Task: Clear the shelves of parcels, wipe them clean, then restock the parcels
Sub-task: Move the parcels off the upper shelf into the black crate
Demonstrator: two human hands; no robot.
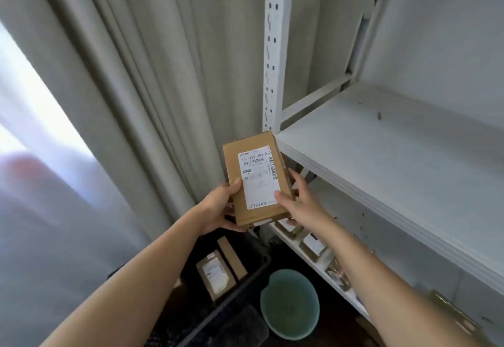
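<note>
Both arms outstretched, left hand [218,207] and right hand [301,202] gripping parcel [256,180] (label up), fingers seemingly curled beneath

A grey-green curtain [152,79] hangs in folds left of the rack, with a bright window [24,106] beside it. Below, a pale green bucket [289,304] stands on the dark floor [338,319].

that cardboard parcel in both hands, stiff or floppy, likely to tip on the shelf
Probably stiff: the cardboard parcel keeps flat faces and crisp edges between the left hand and right hand. Laid flat on the shelf, it looks unlikely to tip or roll.
</note>
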